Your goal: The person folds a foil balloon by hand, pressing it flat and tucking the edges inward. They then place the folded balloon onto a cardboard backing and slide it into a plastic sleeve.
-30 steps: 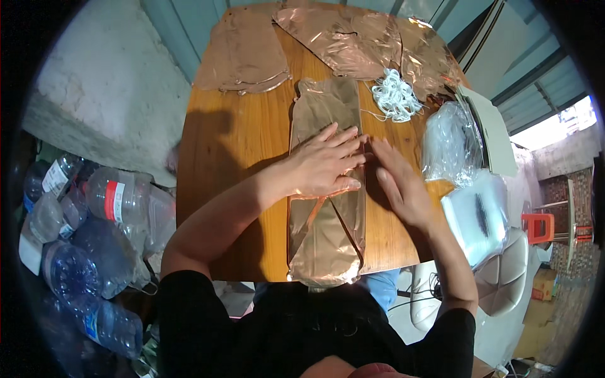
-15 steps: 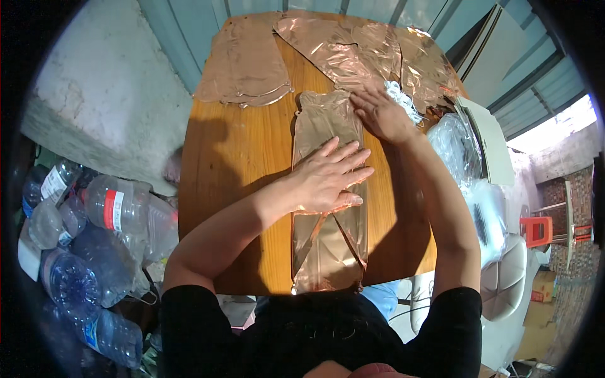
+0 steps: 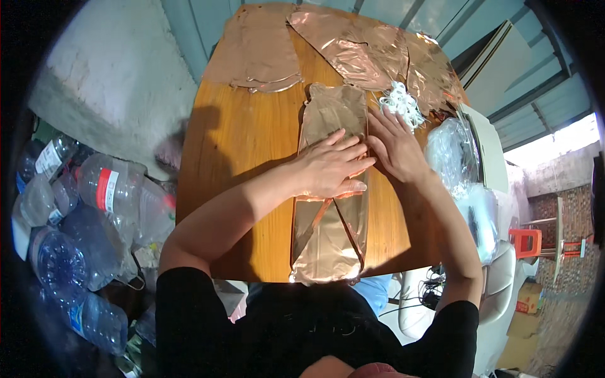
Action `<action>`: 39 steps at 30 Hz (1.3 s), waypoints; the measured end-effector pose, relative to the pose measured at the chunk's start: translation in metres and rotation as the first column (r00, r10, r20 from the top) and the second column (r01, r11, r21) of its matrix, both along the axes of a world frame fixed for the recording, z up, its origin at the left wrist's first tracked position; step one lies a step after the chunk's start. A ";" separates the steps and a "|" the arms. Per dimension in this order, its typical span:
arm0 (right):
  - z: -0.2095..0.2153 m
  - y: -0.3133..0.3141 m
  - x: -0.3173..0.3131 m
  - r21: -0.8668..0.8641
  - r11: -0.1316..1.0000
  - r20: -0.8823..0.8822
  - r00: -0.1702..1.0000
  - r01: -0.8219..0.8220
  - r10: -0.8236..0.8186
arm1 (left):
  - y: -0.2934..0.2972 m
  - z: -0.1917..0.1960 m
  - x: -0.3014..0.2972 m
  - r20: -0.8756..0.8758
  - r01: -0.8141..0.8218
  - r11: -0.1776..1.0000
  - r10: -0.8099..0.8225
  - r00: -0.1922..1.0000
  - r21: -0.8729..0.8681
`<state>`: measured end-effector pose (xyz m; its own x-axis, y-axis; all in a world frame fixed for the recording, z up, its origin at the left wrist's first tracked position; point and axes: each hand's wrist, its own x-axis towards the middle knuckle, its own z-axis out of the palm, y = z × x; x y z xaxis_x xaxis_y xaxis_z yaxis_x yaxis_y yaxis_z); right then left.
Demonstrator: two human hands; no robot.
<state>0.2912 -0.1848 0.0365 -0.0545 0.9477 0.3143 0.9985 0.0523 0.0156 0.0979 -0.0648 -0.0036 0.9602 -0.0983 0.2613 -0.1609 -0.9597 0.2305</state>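
A flat, copper-coloured foil balloon (image 3: pixel 331 242), folded into a long narrow strip, lies lengthwise on the wooden table in front of me. Slanting folds cross its near half. My left hand (image 3: pixel 331 165) rests palm down across the strip's middle, fingers stretched out and a little apart, hiding part of the foil. Close to the strip's right edge, my right hand (image 3: pixel 398 146) lies flat with its fingers extended, its fingertips pointing to the far side. Whether the right fingertips touch the foil edge I cannot tell. Neither hand grasps anything.
More flat foil sheets (image 3: pixel 258 50) cover the far left of the wooden table (image 3: pixel 211 189), with crumpled foil pieces (image 3: pixel 359 53) at far right. A tangle of white strings (image 3: pixel 401 104) and clear plastic bags (image 3: pixel 450 151) sit to the right. Plastic bottles (image 3: pixel 63 258) crowd the left side.
My right hand has slid nearer to me along the strip's right edge, coming close to my left hand. The left hand stays on the foil. The view has shifted slightly.
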 end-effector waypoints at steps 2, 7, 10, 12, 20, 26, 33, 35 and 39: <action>-0.007 0.017 0.009 -0.082 0.996 -0.112 0.994 -0.021 0.012 | 0.000 0.005 0.001 -0.059 0.009 1.000 -0.008 0.998 0.024; -0.012 0.031 0.015 -0.093 0.989 -0.171 0.980 -0.116 0.099 | -0.006 0.002 -0.001 -0.006 -0.023 0.999 0.023 1.000 0.049; -0.015 0.028 0.017 -0.085 0.978 -0.336 0.930 -0.189 0.150 | -0.007 -0.005 0.002 0.006 -0.012 1.000 0.012 1.000 0.002; -0.015 0.020 0.023 -0.065 0.986 -0.505 0.857 -0.153 0.100 | -0.006 -0.009 0.004 0.005 -0.030 1.000 0.030 1.000 -0.010; 0.016 -0.071 -0.016 -0.003 0.971 -0.026 0.970 -0.241 0.241 | -0.001 0.000 0.001 -0.138 -0.050 0.995 0.061 0.989 0.084; 0.020 -0.071 -0.038 -0.089 0.911 0.184 0.892 -0.402 0.412 | 0.008 0.002 0.003 -0.072 -0.061 0.958 0.043 0.997 -0.279; 0.009 -0.036 -0.027 -0.046 0.887 0.228 0.860 -0.459 0.457 | 0.013 0.005 0.002 -0.046 -0.010 0.833 -0.019 0.999 -0.553; 0.009 -0.032 -0.024 -0.049 0.876 0.237 0.846 -0.481 0.478 | 0.013 0.006 0.002 -0.048 -0.016 0.832 -0.013 0.999 -0.554; 0.014 -0.026 -0.027 -0.101 0.819 0.063 0.818 -0.565 0.572 | 0.014 0.004 0.003 -0.064 -0.021 0.700 -0.036 0.997 -0.714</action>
